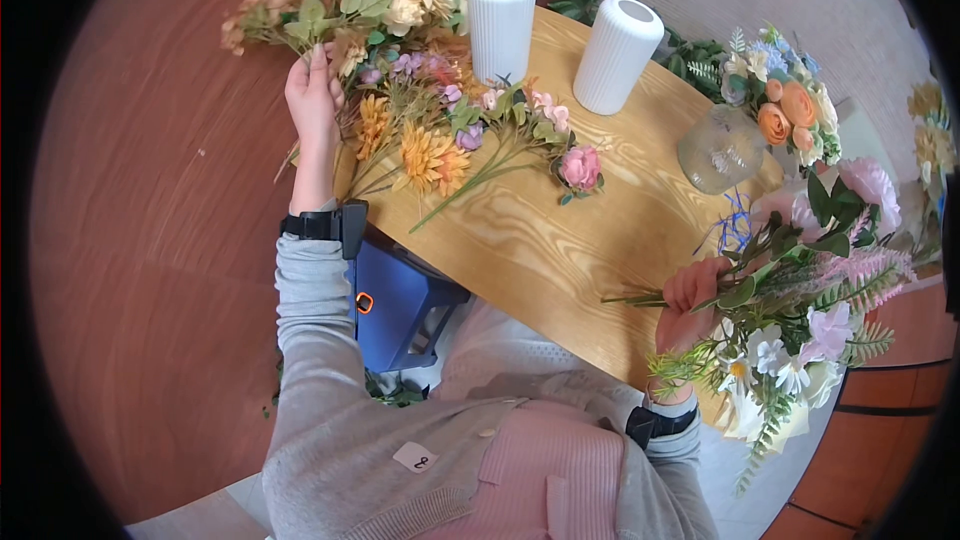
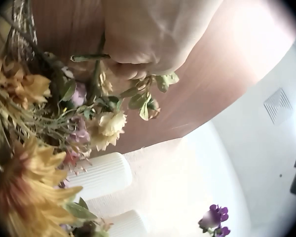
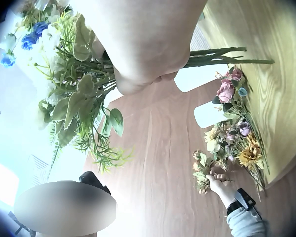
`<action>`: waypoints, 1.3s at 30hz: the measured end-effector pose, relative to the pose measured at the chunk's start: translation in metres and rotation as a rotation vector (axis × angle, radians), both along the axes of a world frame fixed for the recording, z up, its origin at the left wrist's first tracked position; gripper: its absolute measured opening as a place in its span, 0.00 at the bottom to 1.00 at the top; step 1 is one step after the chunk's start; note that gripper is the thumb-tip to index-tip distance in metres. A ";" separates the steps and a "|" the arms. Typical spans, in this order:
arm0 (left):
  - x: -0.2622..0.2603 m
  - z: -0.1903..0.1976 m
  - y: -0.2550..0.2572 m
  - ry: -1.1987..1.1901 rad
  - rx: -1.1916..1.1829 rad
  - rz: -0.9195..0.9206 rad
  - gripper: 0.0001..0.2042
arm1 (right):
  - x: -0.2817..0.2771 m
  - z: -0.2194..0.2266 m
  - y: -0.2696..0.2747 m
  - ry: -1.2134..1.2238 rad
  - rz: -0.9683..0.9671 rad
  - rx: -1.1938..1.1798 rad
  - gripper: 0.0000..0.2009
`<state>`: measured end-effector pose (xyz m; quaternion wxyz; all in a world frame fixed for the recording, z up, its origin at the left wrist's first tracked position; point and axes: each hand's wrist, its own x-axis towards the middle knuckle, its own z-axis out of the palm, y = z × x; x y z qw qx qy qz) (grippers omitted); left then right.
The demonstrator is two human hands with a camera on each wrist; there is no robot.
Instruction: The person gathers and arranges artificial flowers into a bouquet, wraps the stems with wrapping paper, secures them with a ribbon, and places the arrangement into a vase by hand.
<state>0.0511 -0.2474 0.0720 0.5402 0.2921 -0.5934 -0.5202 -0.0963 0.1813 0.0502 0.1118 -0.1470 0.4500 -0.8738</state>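
Observation:
My left hand (image 1: 316, 100) pinches the stem of a leafy spray with peach and cream blooms (image 1: 275, 5) beyond the table's left edge. In the left wrist view, a cut stem end (image 2: 84, 58) sticks out beside the curled fingers. Below that hand lie orange-yellow flowers (image 1: 430, 155), small purple blossoms and a pink rose (image 1: 580, 168) on the table. Over the table's right side, my right hand (image 1: 692, 290) grips a mixed bouquet (image 1: 800, 340) of pink, white and pale purple flowers with greenery. Its bare green stems (image 3: 227, 57) poke out past the fist.
Two white ribbed vases (image 1: 502, 30) stand at the back of the wooden table (image 1: 540, 230). A clear glass vase (image 1: 722, 148) is at its right, near an orange, white and blue arrangement (image 1: 790, 110). Blue ribbon (image 1: 735, 222) lies close by. A blue stool (image 1: 400, 305) sits beneath the front edge.

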 end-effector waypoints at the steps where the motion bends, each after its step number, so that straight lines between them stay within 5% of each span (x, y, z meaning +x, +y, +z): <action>1: -0.003 -0.001 0.000 0.083 -0.012 -0.014 0.14 | 0.001 0.001 -0.001 -0.031 -0.035 0.007 0.08; 3: -0.008 -0.001 -0.006 0.159 -0.022 -0.030 0.14 | 0.002 0.004 -0.002 -0.018 -0.030 0.007 0.08; 6: -0.009 0.004 -0.016 -0.066 0.097 -0.166 0.14 | 0.003 0.003 -0.001 -0.021 -0.018 0.004 0.08; 10: -0.023 0.020 -0.012 0.034 -0.070 -0.026 0.15 | 0.000 -0.001 0.000 0.001 -0.001 -0.016 0.07; 21: -0.031 0.063 -0.018 -0.007 -0.277 -0.012 0.15 | -0.001 0.000 0.002 -0.008 0.007 -0.005 0.10; 27: -0.014 -0.004 -0.081 -0.435 -0.317 0.133 0.21 | 0.001 0.000 0.005 0.005 -0.002 -0.025 0.09; 29: -0.008 -0.030 -0.102 -0.991 -0.303 0.014 0.22 | 0.001 0.001 0.006 0.010 -0.001 -0.024 0.09; 33: 0.001 -0.044 -0.083 -0.998 -0.307 -0.046 0.19 | 0.004 0.005 0.004 0.012 0.006 -0.002 0.08; 35: 0.002 -0.037 -0.055 -0.811 -0.826 0.433 0.14 | 0.004 0.007 0.003 0.016 0.007 0.006 0.08; 39: -0.005 -0.006 0.020 -0.420 -0.631 0.210 0.10 | 0.003 0.005 0.004 -0.010 0.004 0.013 0.07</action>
